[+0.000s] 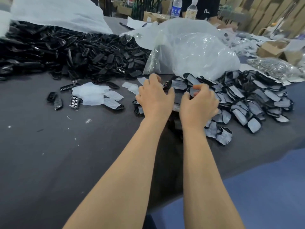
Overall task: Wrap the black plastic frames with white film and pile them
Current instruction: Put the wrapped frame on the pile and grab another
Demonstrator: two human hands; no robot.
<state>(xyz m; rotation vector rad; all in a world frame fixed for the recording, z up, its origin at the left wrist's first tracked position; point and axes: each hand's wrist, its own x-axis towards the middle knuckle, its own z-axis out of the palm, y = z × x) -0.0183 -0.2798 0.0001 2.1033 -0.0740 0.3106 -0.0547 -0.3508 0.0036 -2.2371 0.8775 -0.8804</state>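
Observation:
A large heap of bare black plastic frames (66,53) covers the table's far left. White film pieces (92,95) lie in a small stack in the middle, with a few loose black frames (75,101) beside them. A pile of wrapped frames (250,98) spreads on the right. My left hand (154,96) and my right hand (200,101) are side by side at the pile's left end, fingers curled round wrapped frames (179,95) between them. What lies under the palms is hidden.
A big clear plastic bag (189,50) stands behind the pile. White sheeting (57,12) drapes over the black heap. Cardboard boxes (272,48), bottles (176,7) and a person stand at the back. The dark table (49,162) ends at my near right.

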